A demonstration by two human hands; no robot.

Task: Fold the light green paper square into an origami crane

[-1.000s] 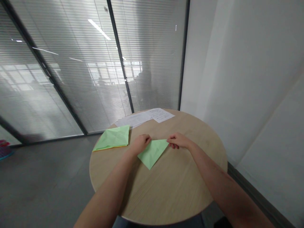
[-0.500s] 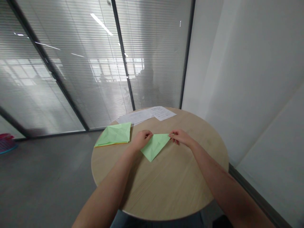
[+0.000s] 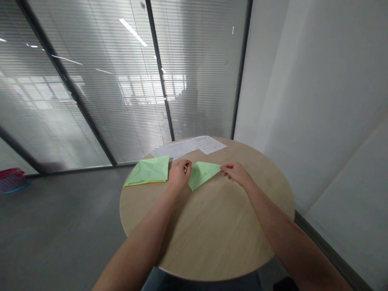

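Observation:
A light green paper folded into a triangle is held between both hands above the round wooden table. My left hand is curled and pinches its left corner. At the paper's right tip, the fingers of my right hand are closed in a pinch. The paper's lower point hangs toward the tabletop, and I cannot tell whether it touches.
A stack of green paper sheets with an orange edge lies at the table's left rim. Two white printed sheets lie at the far edge. Glass partitions with blinds stand behind, a white wall to the right.
Both hands moved a little farther from me. The triangle looks narrower and tilted now, its lower point drawn up from the table surface.

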